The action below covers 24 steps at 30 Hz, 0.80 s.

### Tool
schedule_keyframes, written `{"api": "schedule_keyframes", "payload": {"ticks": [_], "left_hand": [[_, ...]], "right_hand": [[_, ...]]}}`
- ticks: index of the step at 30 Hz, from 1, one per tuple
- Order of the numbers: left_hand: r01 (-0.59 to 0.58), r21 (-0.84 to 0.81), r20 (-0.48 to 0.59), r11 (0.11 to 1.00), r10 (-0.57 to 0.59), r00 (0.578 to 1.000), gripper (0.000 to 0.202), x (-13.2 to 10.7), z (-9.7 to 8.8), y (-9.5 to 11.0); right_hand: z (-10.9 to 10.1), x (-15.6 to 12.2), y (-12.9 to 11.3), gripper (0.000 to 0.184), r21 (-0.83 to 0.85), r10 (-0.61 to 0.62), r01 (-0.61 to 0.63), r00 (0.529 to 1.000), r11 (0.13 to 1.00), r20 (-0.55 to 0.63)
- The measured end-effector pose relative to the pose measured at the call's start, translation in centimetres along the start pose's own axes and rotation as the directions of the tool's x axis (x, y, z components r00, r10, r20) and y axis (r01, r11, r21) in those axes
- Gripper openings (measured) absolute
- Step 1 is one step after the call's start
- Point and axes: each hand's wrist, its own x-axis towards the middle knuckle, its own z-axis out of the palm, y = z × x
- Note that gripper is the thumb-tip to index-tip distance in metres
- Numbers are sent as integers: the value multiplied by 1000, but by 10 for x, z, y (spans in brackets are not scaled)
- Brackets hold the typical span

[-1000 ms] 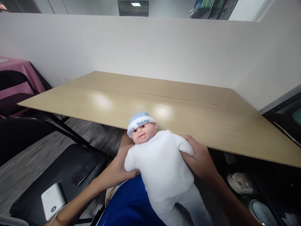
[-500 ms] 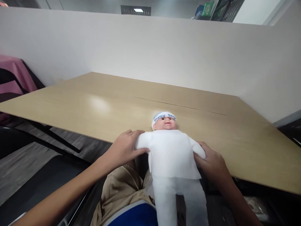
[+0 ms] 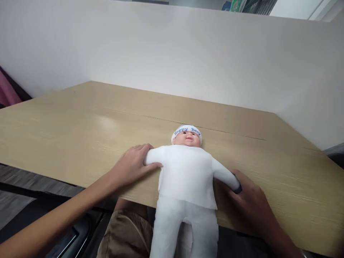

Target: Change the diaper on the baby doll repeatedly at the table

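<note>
A baby doll (image 3: 188,175) in a white top and trousers lies face up, its head and torso over the near part of the wooden table (image 3: 80,132) and its legs reaching past the front edge toward me. Round its head is a white cap (image 3: 187,129) with blue lettering that reads "Happy Baby". My left hand (image 3: 135,161) is closed around the doll's arm on the left side. On the other side, my right hand (image 3: 245,191) grips the sleeve end of the other arm, with its fingers partly hidden beneath it.
Behind the table rises a pale partition wall (image 3: 172,53). Below the table at the lower left is a black chair (image 3: 32,222). Pink cloth (image 3: 8,89) hangs at the far left. My knee in brown shorts (image 3: 126,233) is under the table edge.
The doll has moved forward, so more of its body lies over the table. Both hands have gone along with it, still holding its arms, and the arms are spread wider. The view has tilted down.
</note>
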Motion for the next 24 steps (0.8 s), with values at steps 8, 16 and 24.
{"api": "schedule_keyframes", "payload": {"ticks": [8,16,24], "left_hand": [[-31,-14,-11,999,31,999,66,57,14,-20],[-68,92,-15,993,70,997,70,120,23,-56],[-225,178,-147,958,252,956,75,187,37,-85]], "right_hand": [[18,82,16,45,34,-146,144,987,989,66],[42,141,27,52,-69,-139,136,989,988,-43],[49,206,38,59,-101,-135,127,988,987,-79]]}}
